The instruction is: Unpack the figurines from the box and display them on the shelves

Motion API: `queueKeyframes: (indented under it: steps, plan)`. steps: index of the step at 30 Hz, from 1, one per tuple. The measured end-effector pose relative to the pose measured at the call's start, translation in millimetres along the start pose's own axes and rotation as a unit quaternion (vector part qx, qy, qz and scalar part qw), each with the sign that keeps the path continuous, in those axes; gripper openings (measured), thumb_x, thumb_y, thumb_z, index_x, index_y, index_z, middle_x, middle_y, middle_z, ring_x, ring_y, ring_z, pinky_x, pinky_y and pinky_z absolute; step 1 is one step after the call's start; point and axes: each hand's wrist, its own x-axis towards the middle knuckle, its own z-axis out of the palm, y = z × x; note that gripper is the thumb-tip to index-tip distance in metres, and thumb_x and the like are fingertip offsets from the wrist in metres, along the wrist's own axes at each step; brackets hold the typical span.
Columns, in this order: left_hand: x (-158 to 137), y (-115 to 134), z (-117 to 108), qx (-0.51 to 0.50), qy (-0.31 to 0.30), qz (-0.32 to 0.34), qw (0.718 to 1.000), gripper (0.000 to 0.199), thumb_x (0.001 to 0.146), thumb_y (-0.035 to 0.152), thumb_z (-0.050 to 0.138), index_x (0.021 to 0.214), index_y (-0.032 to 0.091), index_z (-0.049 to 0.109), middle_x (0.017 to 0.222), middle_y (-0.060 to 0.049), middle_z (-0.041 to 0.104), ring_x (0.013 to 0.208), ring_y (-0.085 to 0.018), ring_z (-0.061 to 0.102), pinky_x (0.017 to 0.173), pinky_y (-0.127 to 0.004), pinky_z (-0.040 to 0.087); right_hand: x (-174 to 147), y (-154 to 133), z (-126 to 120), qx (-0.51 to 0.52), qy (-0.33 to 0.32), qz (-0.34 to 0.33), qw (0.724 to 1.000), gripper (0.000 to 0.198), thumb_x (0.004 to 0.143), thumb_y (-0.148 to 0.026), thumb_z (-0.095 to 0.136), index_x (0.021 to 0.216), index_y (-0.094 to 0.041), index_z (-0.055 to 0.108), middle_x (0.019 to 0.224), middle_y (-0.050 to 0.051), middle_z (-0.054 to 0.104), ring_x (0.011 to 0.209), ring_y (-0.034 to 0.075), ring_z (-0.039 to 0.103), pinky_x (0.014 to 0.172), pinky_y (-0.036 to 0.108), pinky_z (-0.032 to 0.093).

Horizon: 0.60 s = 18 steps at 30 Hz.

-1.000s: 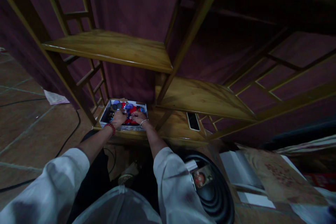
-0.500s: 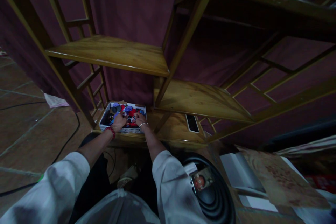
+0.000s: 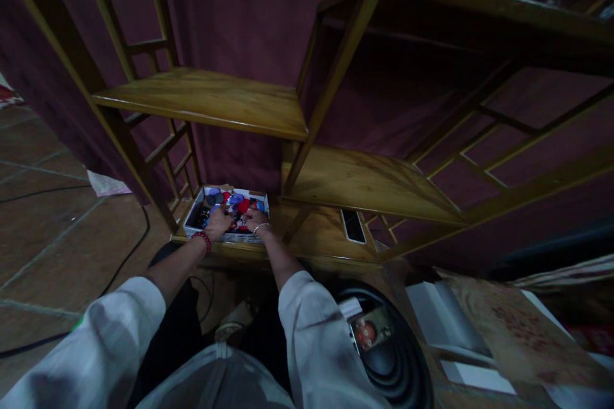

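A white cardboard box with a printed side stands on the lowest wooden shelf. It is filled with small red, blue, purple and dark items, too small and dim to name. My left hand, with a red bead bracelet at its wrist, reaches over the front wall, fingers bent down among the items. Beside it, my right hand wears a silvery bracelet and dips into the right half of the box. Its fingers are curled close together. What either hand pinches is not clear.
Wooden shelf boards and slanted posts rise over the box. A phone lies on the lowest shelf to the right. Black ribbed round object stands by my right arm, near papers. A cable crosses the tiled floor.
Both hands stay in the box with small finger movements. A blue item at the box's right end shows more plainly now. The view has shifted slightly.
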Motion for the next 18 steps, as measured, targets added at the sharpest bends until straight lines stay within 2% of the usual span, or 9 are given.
queueKeyframes:
  steps: [4,11,14,18]
  plan:
    - [4,-7,-7,0.039,0.015,0.010,0.999,0.031,0.077,0.021,0.054,0.107,0.013,0.054,0.082,-0.006,0.066,0.065,-0.011,0.062,0.058,-0.016,0.045,1,-1,-5,-0.053,-0.051,-0.026,0.997,0.023,0.074,-0.017,0.048,0.086,-0.020,0.068,0.095,0.001,0.067,0.085,0.011,0.060,0.070,0.015,0.042]
    - [6,-15,-26,0.165,0.065,0.009,0.984,0.028,0.074,0.024,0.056,0.102,0.016,0.059,0.087,-0.008,0.067,0.086,-0.018,0.062,0.067,-0.019,0.044,-3,-4,-4,-0.090,-0.066,-0.013,0.994,0.020,0.072,-0.023,0.054,0.085,-0.021,0.069,0.097,0.004,0.067,0.089,0.018,0.060,0.074,0.022,0.044]
    - [7,-17,-28,0.176,0.068,0.000,0.982,0.029,0.076,0.024,0.053,0.104,0.017,0.058,0.088,-0.008,0.067,0.087,-0.017,0.062,0.068,-0.019,0.044,-2,-6,0,-0.100,-0.043,-0.019,0.994,0.026,0.071,-0.023,0.055,0.095,-0.023,0.066,0.102,0.003,0.065,0.094,0.018,0.059,0.079,0.023,0.043]
    - [12,-20,-27,0.174,0.070,-0.003,0.982,0.029,0.077,0.024,0.051,0.104,0.016,0.058,0.089,-0.008,0.067,0.084,-0.016,0.062,0.068,-0.019,0.044,1,-14,5,-0.059,0.011,-0.058,0.997,0.037,0.074,-0.019,0.051,0.110,-0.026,0.058,0.106,0.000,0.062,0.096,0.013,0.056,0.085,0.019,0.041]
